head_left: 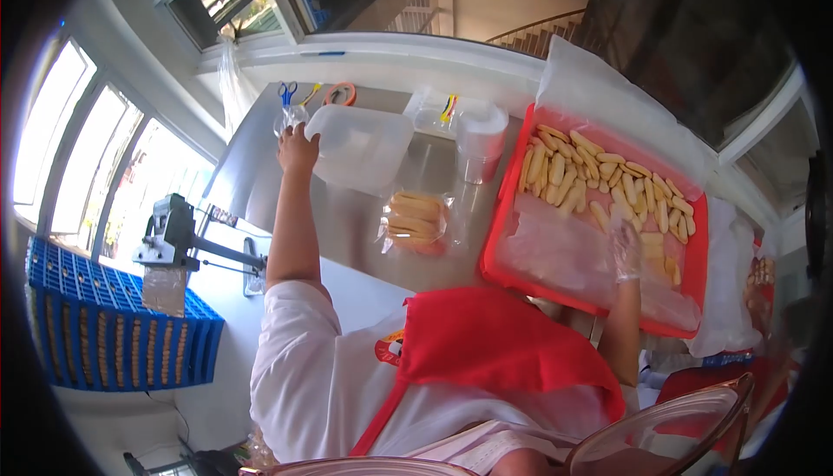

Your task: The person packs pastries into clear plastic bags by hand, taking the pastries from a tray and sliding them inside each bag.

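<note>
My bare left hand (298, 148) reaches to the left rim of a translucent plastic container (363, 148), fingers apart. Just past its fingertips is a small clear plastic item (291, 117), partly hidden. My right hand (626, 249), in a clear plastic glove, is inside a red tray (492, 246) at the near side of a pile of ladyfingers (568, 172). The glove is blurred, and whether its fingers hold a ladyfinger is not visible. A clear pack of ladyfingers (415, 220) lies on the steel table (360, 237) between my hands.
Blue scissors (287, 91) and an orange tape roll (340, 94) lie at the back of the table. A clear cylindrical tub (481, 142) stands left of the tray. At left are a sealing machine (169, 233) and a blue crate (121, 320). Another person's arm (759, 298) shows at far right.
</note>
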### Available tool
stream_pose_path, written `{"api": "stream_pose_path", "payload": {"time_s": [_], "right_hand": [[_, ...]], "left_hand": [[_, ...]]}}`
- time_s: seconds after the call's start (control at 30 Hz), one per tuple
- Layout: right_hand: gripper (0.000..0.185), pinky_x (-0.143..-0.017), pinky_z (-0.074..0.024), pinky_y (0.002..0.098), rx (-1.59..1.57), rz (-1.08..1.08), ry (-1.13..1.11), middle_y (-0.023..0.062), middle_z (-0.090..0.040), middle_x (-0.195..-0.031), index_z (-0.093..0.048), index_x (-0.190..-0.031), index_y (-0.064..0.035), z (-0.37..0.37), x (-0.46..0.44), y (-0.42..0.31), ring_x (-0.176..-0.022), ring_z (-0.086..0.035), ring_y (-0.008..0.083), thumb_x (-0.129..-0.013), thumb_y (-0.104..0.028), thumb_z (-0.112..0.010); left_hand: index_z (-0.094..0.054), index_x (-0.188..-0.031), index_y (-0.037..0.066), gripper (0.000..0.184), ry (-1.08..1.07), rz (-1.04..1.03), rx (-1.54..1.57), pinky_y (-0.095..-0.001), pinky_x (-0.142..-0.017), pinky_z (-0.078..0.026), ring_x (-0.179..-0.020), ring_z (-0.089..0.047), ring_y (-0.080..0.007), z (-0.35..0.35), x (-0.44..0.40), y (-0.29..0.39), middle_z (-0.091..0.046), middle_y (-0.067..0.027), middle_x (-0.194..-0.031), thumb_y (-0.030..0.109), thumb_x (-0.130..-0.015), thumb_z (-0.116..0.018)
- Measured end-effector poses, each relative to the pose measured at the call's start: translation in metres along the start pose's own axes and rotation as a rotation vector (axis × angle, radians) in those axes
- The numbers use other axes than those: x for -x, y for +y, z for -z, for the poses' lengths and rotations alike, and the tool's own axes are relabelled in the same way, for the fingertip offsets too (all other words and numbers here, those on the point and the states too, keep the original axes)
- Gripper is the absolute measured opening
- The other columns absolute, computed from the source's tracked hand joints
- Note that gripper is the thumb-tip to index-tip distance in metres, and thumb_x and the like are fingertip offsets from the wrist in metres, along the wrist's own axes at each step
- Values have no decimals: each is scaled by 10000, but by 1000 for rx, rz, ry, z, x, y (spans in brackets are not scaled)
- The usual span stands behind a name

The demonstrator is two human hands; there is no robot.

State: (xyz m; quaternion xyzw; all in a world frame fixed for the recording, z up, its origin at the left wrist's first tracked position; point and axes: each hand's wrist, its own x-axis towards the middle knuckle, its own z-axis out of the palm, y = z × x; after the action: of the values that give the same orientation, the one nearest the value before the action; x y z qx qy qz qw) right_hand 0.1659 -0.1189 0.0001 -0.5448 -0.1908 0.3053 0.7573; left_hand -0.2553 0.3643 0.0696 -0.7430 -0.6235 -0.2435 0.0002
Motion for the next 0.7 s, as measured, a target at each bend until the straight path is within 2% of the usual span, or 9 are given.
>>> {"api": "stream_pose_path", "payload": {"time_s": [0.03,0.13,0.2,0.27,0.33,0.4,0.5,0.63,0.7], "right_hand": [[191,-641,-416,228,12,62,-34,-3,-513,-798,-546,-982,-39,20,-3,14,-696,-489,115,-793,-65,-539],[188,-663,-421,262,935,499,213,42,-514,-809,-545,-962,-24,71,-17,79,-736,-504,152,-778,-60,-551],[174,-688,-427,301,1078,430,182,86,-523,-815,-552,-925,-25,27,-5,34,-770,-518,201,-754,-60,-562],[155,-687,-426,310,924,731,185,94,-529,-791,-550,-888,-30,19,-10,50,-758,-524,226,-736,-58,-563],[135,-676,-425,312,1160,795,153,79,-530,-772,-552,-863,-38,27,-13,58,-740,-523,225,-728,-51,-546],[182,-671,-413,299,1158,726,112,102,-541,-788,-548,-907,-14,8,7,35,-746,-506,236,-731,-20,-501],[159,-667,-409,295,967,379,100,88,-545,-793,-565,-889,-24,8,13,23,-750,-507,205,-750,-59,-497],[152,-671,-414,270,720,173,106,22,-501,-715,-589,-858,-30,-7,15,11,-720,-506,131,-781,-137,-514],[138,-658,-409,267,312,-196,277,36,-544,-781,-583,-865,-24,-26,18,-27,-736,-505,137,-778,-101,-509]], "left_hand": [[-570,-1046,128,330,84,-152,71,-391,-858,-399,-1014,-488,-304,1,-2,15,-528,-100,-1096,246,-739,-606],[-593,-991,106,316,105,-659,373,-372,-847,-404,-977,-502,-291,-22,2,82,-563,-105,-1019,210,-698,-648],[-605,-959,98,272,-151,-871,610,-376,-853,-404,-991,-498,-288,-22,34,148,-575,-104,-985,152,-696,-646],[-614,-915,102,240,-142,-1084,534,-378,-804,-423,-944,-516,-279,-11,75,200,-581,-85,-926,180,-691,-652],[-614,-895,109,193,-115,-1081,404,-371,-797,-424,-922,-520,-267,-11,98,226,-580,-77,-907,190,-720,-616],[-608,-816,102,134,-21,-1320,144,-378,-754,-430,-869,-524,-251,-26,96,241,-572,-61,-854,210,-743,-576],[-601,-671,84,112,-17,-1110,460,-406,-662,-434,-766,-541,-278,-39,86,248,-581,-98,-745,178,-725,-572],[-642,-763,74,125,57,-1020,427,-369,-718,-450,-810,-544,-279,-22,71,239,-599,-99,-810,89,-734,-521],[-635,-847,54,146,119,-937,532,-351,-726,-445,-816,-565,-286,-13,49,222,-608,-126,-823,62,-772,-510]]}}
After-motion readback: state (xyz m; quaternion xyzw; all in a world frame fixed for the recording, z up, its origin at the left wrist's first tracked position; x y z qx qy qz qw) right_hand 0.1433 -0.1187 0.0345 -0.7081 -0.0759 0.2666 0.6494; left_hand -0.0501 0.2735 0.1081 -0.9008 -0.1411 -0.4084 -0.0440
